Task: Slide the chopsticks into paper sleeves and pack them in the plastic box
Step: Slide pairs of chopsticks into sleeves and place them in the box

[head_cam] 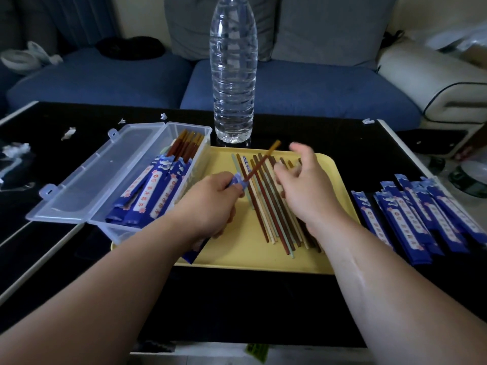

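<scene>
Now the left hand point(218, 196) fingers point(232, 181) pinch a paper sleeve point(238, 181), a brown chopstick point(261, 164) jutting toward one o'clock. The right hand point(297, 185) fingers hang released over the loose chopsticks point(274, 209). The plastic box point(116, 231) lies at nine o'clock.

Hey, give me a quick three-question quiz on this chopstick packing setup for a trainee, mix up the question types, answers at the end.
1. True or false: the plastic box has its lid shut.
2. The loose chopsticks lie on: A) the yellow tray; B) the sofa; C) the box lid.
3. Fill the gap: the left hand pinches a blue paper ____ with a brown chopstick sticking out of it.
Key: 1 false; 2 A; 3 sleeve.
</scene>
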